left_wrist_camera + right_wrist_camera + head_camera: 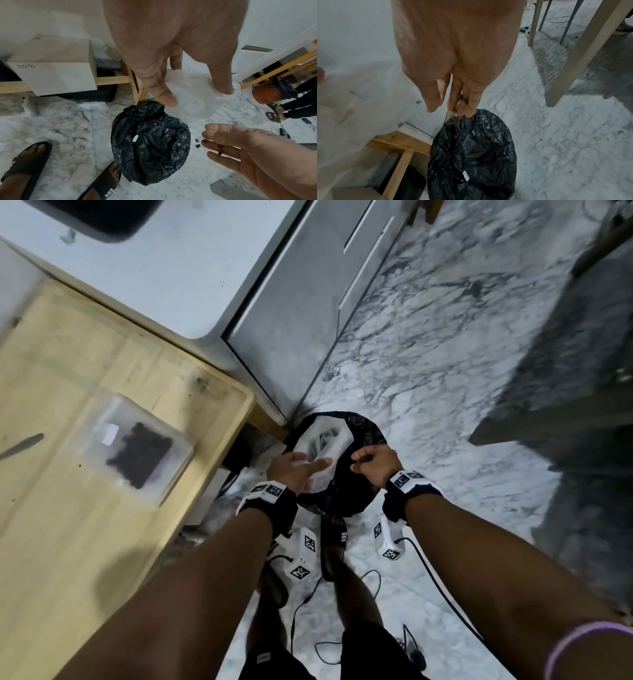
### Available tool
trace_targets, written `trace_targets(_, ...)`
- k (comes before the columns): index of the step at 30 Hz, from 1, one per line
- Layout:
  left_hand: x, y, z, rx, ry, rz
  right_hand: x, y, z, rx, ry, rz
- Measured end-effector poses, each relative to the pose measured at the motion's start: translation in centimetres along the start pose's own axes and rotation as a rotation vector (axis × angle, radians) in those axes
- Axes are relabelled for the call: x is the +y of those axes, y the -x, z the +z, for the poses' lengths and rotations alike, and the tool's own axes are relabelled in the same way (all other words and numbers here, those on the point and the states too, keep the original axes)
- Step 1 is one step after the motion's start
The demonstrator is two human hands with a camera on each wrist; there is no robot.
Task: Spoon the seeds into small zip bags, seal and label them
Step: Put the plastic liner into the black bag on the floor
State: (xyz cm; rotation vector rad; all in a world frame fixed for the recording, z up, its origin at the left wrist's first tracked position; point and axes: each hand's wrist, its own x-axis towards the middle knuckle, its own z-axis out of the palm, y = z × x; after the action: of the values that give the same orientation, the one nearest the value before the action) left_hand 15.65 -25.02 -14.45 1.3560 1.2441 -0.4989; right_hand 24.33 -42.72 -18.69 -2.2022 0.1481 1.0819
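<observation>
Hands hang over the bin: left hand pinches a clear bag, right hand loosely curled, holding nothing. Paper scrap lies inside.

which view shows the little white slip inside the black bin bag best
Left wrist: the white slip lies unobstructed, central on the black bin bag. The right wrist view also shows it, near the frame's bottom. In the head view, hands and clear plastic hide it.

Black bin liner showing as thin, crinkled, glossy plastic. Clear bag looking like soft, cloudy film. Floor appearing as polished grey-veined marble. Table showing pale, matt, stained wood. Zip bag of dark seeds near its right edge reading as clear plastic.
</observation>
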Motion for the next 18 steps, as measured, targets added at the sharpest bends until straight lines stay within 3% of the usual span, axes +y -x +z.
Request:
trace_targets(9, 1.1, 0.3, 0.8, -0.046, -0.105, 0.047, 0.5, 0.5, -0.9, 0.004, -0.013, 0.002)
trace_targets(18, 1.6, 0.9, 1.4, -0.224, -0.095, 0.048, 1.4, 2.5, -1.7, 0.069, -0.057, 0.062)
